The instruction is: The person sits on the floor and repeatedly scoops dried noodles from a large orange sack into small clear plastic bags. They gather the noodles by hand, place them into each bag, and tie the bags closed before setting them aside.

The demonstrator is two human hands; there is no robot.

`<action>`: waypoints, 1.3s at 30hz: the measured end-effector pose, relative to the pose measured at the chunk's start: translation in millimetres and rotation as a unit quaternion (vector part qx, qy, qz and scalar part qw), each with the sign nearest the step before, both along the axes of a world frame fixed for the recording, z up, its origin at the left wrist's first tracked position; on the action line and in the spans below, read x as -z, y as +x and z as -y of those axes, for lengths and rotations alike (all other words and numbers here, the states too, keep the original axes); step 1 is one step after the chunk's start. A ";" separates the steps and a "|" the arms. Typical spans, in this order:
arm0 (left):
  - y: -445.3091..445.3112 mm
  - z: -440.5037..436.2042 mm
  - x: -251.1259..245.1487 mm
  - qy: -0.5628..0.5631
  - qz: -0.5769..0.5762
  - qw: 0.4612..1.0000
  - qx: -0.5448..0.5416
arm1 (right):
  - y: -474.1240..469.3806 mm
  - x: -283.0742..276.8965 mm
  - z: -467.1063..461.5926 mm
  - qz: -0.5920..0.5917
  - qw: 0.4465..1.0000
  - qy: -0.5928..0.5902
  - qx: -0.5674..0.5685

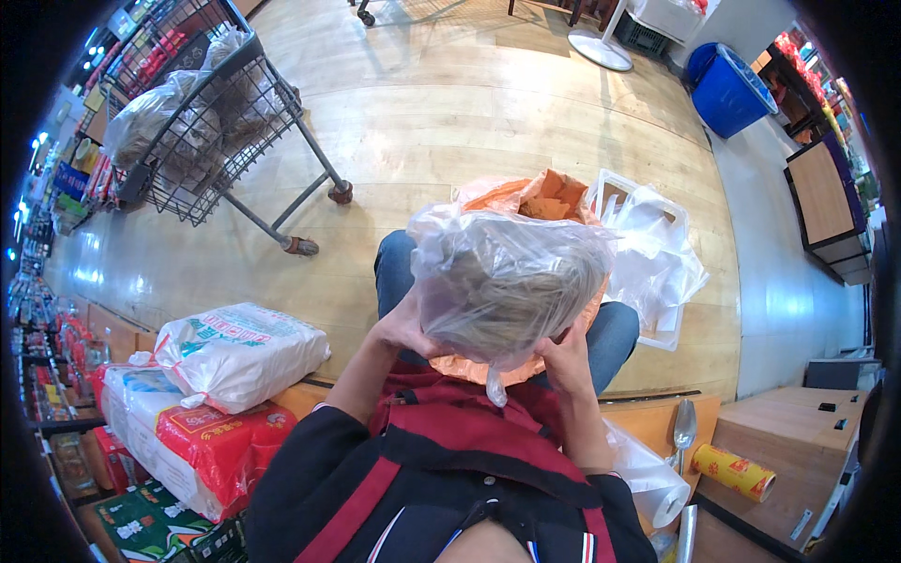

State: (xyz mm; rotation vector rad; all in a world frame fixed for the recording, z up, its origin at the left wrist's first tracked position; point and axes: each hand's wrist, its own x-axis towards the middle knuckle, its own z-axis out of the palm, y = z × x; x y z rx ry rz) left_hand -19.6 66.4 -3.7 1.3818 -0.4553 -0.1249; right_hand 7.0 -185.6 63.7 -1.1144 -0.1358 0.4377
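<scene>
Both my hands hold a clear plastic bag (514, 281) packed with dry, brownish-grey strands that look like noodles. My left hand (415, 327) grips its lower left side, and my right hand (563, 345) grips the lower right. A twisted plastic end hangs from the bag's near edge. Behind and under it, between my knees, stands an orange woven sack (559, 186) with its mouth open; its contents are mostly hidden. Thin white plastic bags (651, 246) lie on a white plastic basket (672, 331) right of my knee.
A shopping cart (211, 141) with similar filled bags stands at the far left. Wrapped packages (246, 352) are stacked at my left. At my right are a plastic film roll (662, 496), a metal scoop (684, 426) and a yellow roll (735, 470). A blue bin (728, 95) stands farther off.
</scene>
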 end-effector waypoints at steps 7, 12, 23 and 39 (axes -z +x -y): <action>-0.2 -4.5 -4.9 -0.072 -0.028 0.997 -0.009 | 5.6 7.7 -3.3 0.069 0.991 -0.108 -0.040; -6.1 -19.4 -33.3 -0.318 -0.087 0.944 -0.009 | 10.7 -3.3 -23.5 0.142 0.987 -0.001 -0.073; 98.1 -215.9 -233.5 -0.361 0.126 0.870 -0.310 | 1.3 18.1 -19.9 0.061 0.979 -0.053 -0.186; 99.8 -65.1 -107.9 0.232 -0.133 0.951 -0.156 | -19.5 26.5 26.3 0.223 0.942 -0.239 -0.071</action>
